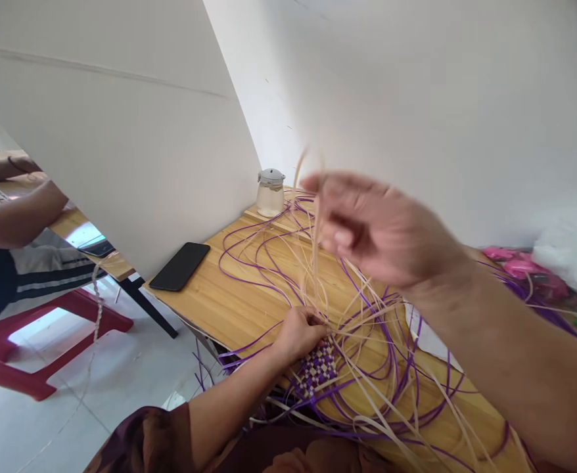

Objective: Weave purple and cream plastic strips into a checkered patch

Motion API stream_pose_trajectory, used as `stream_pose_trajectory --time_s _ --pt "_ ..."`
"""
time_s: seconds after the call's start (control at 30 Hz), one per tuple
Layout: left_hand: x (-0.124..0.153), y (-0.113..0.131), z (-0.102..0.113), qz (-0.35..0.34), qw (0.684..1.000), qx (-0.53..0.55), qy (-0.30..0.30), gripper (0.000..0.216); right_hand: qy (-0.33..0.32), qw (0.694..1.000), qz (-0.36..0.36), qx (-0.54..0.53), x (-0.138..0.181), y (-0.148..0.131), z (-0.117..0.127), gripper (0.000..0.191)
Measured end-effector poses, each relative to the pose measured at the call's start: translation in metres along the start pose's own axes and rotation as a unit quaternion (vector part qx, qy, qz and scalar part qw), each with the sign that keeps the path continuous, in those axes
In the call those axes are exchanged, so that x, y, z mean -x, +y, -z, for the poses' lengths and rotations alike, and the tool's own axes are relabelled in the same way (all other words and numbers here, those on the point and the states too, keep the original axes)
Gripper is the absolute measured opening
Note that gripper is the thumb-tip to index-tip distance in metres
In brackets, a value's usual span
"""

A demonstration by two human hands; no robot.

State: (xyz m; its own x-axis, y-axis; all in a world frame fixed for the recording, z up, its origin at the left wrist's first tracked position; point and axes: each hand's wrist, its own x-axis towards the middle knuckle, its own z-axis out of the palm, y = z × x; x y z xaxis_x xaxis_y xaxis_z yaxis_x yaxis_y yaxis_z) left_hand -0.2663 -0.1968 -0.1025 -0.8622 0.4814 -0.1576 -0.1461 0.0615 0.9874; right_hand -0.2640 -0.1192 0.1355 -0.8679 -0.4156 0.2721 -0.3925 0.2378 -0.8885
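Observation:
A small woven piece (318, 369) in a purple and beige check lies near the table's front edge, long loose strips fanning out from it. At its far edge, my left hand (302, 334) is closed, fingers pinching the weave where the strips come out. My right hand (374, 226) is raised above the table and slightly blurred, its fingers curled around a beige strip (316, 263). That strip runs up from beside my left hand, and a thin end curves above my right fingertips. Exactly where the fingers grip it is hard to see.
Purple and beige strips (392, 368) sprawl over the wooden table (209, 305). A black phone (180, 266) lies at the left edge; a lidded glass jar (270, 194) stands at the back by the wall. Pink and white plastic bags (515, 266) sit at right, a red stool (46, 348) at left.

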Motion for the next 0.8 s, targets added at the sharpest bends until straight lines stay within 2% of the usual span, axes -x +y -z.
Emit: stream_pose_trajectory --time_s 0.07,0.13,0.2,0.23,0.3,0.37,0.43,0.47,0.53,0.57,0.6,0.67,0.7,0.73,0.8 --pt "0.000 0.000 0.000 0.000 1.000 -0.002 0.004 0.013 -0.014 1.000 0.006 -0.006 -0.009 -0.004 0.005 0.033" --pt "0.000 -0.002 0.000 -0.001 1.000 0.002 0.005 0.013 -0.093 0.991 -0.063 0.067 -0.004 0.020 0.005 0.029" --pt "-0.002 -0.006 0.000 -0.002 1.000 0.007 0.004 0.012 -0.200 0.950 -0.140 0.198 0.013 0.061 0.002 0.022" --pt "-0.003 -0.008 0.000 -0.006 1.000 0.009 0.003 0.012 -0.229 0.927 -0.149 0.259 0.024 0.082 0.000 0.021" --pt "-0.004 -0.010 -0.001 -0.018 1.000 0.015 0.003 0.012 -0.251 0.892 -0.133 0.350 0.045 0.117 -0.004 0.024" --pt "-0.004 -0.010 -0.001 -0.030 0.999 0.019 0.003 0.012 -0.235 0.872 -0.111 0.414 0.059 0.134 -0.009 0.022" --pt "-0.004 -0.008 -0.001 -0.032 0.999 0.015 0.009 0.010 -0.226 0.872 -0.107 0.420 0.058 0.128 -0.012 0.016" --pt "-0.003 -0.007 0.000 -0.032 0.999 0.011 0.011 0.009 -0.222 0.889 -0.113 0.385 0.051 0.116 -0.013 0.014" --pt "-0.002 -0.004 0.001 -0.024 1.000 0.003 0.008 0.008 -0.192 0.946 -0.116 0.233 0.026 0.078 -0.009 0.012" --pt "-0.001 -0.003 0.001 -0.018 1.000 -0.001 0.004 0.008 -0.139 0.977 -0.105 0.124 0.010 0.056 -0.004 0.013" --pt "0.000 -0.002 0.002 -0.012 1.000 -0.004 0.000 0.009 -0.076 0.994 -0.073 0.026 -0.006 0.035 0.002 0.015" --pt "0.000 -0.001 0.002 -0.004 1.000 -0.011 -0.007 0.011 0.038 0.996 0.010 -0.080 -0.031 0.004 0.014 0.020" --pt "0.001 0.000 0.002 -0.005 1.000 -0.012 -0.007 0.012 0.057 0.994 0.014 -0.093 -0.039 -0.001 0.018 0.024" --pt "0.001 0.000 0.001 -0.008 1.000 -0.012 -0.007 0.012 0.048 0.995 -0.003 -0.087 -0.041 0.001 0.020 0.026" --pt "0.001 0.000 0.001 -0.017 1.000 -0.009 -0.009 0.012 -0.048 0.994 -0.092 -0.022 -0.031 0.025 0.017 0.028"
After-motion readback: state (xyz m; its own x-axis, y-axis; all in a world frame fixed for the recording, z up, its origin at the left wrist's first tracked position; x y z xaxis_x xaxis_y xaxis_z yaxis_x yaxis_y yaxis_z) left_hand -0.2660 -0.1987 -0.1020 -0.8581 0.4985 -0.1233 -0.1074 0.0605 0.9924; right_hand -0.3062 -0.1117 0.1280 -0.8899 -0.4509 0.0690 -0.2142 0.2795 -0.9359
